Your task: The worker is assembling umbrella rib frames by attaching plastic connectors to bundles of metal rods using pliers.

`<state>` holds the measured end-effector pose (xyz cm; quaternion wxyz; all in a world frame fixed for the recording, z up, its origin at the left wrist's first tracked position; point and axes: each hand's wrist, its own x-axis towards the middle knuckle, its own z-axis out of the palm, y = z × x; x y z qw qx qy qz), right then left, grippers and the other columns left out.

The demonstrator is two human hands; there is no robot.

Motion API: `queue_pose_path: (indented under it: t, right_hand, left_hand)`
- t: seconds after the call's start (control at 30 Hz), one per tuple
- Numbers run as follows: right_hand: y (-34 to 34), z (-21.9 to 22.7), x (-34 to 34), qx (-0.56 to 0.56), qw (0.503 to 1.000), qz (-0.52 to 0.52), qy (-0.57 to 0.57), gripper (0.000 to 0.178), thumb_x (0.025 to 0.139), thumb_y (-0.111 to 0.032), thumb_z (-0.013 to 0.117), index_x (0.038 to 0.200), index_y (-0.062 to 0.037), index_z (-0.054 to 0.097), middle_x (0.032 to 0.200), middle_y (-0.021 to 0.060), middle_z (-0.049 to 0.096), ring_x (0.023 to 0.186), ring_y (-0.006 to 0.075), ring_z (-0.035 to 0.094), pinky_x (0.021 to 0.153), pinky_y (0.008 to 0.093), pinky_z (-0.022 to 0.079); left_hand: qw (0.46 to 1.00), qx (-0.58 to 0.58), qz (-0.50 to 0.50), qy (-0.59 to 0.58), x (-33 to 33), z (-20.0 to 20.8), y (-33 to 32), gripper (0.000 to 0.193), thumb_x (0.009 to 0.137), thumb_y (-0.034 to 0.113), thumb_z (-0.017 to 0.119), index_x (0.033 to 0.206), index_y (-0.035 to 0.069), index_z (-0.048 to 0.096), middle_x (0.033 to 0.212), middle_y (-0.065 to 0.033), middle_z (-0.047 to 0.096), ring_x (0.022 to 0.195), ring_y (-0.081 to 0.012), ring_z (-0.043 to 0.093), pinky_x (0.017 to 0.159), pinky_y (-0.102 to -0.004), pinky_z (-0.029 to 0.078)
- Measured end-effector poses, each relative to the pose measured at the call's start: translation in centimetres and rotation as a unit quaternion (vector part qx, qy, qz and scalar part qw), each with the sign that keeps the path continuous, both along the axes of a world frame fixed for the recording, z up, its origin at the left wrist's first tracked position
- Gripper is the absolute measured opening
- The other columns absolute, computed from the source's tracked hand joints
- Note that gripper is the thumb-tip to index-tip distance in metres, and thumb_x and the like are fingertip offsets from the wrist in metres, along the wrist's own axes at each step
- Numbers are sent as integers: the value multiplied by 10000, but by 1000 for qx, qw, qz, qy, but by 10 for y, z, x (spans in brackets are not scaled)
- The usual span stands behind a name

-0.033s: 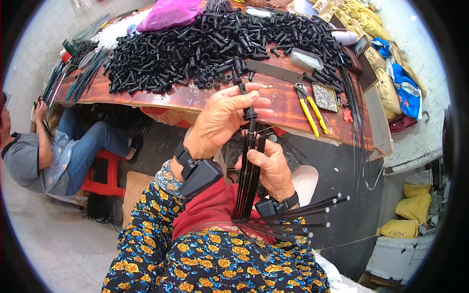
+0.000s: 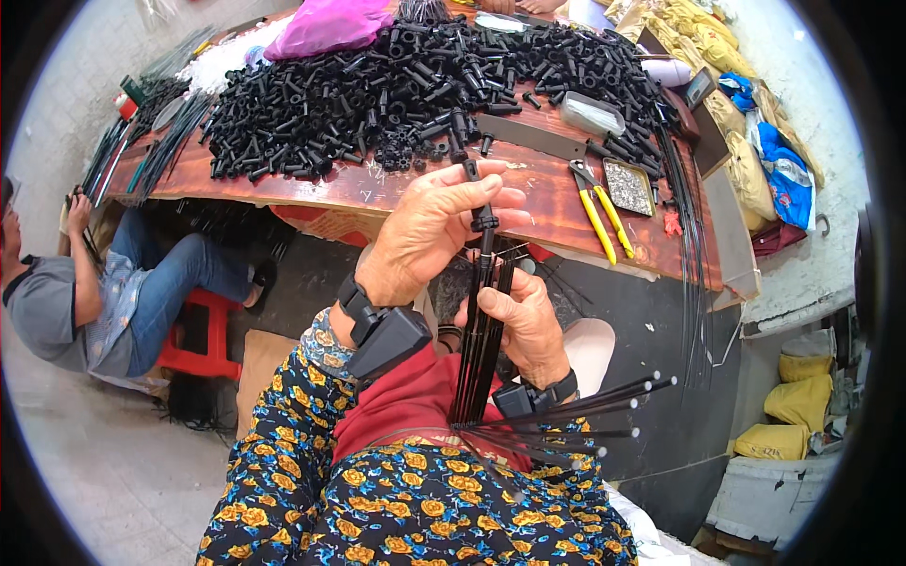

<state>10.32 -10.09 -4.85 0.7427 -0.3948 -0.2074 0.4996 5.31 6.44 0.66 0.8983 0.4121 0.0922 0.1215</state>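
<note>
My left hand [image 2: 439, 208] pinches a black tubular fitting [image 2: 484, 219] between thumb and forefinger; its other fingers stretch out to the right. Below the fitting hangs a bundle of slim black rods [image 2: 475, 354], like folded umbrella ribs, reaching down to my lap. My right hand [image 2: 521, 325] is closed around the upper part of this bundle, thumb in front and the fingers partly hidden behind. Near my lap, several thin rods with pale round tips [image 2: 634, 433] fan out to the right from the bundle's lower end.
A brown wooden table [image 2: 349, 191] stands ahead, heaped with black tubular fittings [image 2: 311, 118]. On its right lie yellow-handled pliers [image 2: 604, 219], a tray of small metal pieces [image 2: 629, 186] and long black rods [image 2: 681, 226]. A person [image 2: 57, 302] sits at left near a red stool [image 2: 200, 340].
</note>
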Motion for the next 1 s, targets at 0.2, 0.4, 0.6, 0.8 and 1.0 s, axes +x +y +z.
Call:
queue_pose_path:
  t: [0.2,0.4,0.6,0.8,1.0]
  right_hand:
    - [0,-6,2,3,1000,-9,-7,227,873,-164,704,1044,-45,615,783,89,693,613,106,645,507,191,484]
    - [-1,-6,3,-24,1000,-14,-9,186,880,-143,692,1021,-46,619,790,98,699,613,116,655,519,204,516]
    - [6,-11,3,-18,1000,-11,-3,212,864,-160,711,1005,-30,619,778,111,696,639,150,676,564,243,548]
    - [9,-9,3,-30,999,0,-11,246,856,-172,719,1013,-16,610,780,126,693,671,176,685,624,271,563]
    - [11,-6,0,-24,1000,-8,-9,180,859,-128,714,971,-17,629,777,84,679,661,148,677,588,255,563]
  left_hand:
    - [999,36,-21,13,-4,1,-1,381,896,167,663,1236,24,567,1007,-133,668,917,-254,676,826,-348,539]
    - [990,133,12,54,-13,-5,2,392,884,130,670,1241,1,573,977,-88,660,869,-203,671,792,-328,546]
    - [983,178,15,49,-16,-4,11,369,878,75,644,1229,-18,582,970,-96,661,847,-216,685,769,-329,564]
    - [990,141,-18,24,-19,-10,18,385,879,83,635,1247,-10,572,969,-91,663,901,-240,687,798,-341,559]
    - [992,112,-61,-17,-22,-18,25,428,879,102,639,1283,-5,546,1009,-125,670,955,-253,675,859,-355,537]
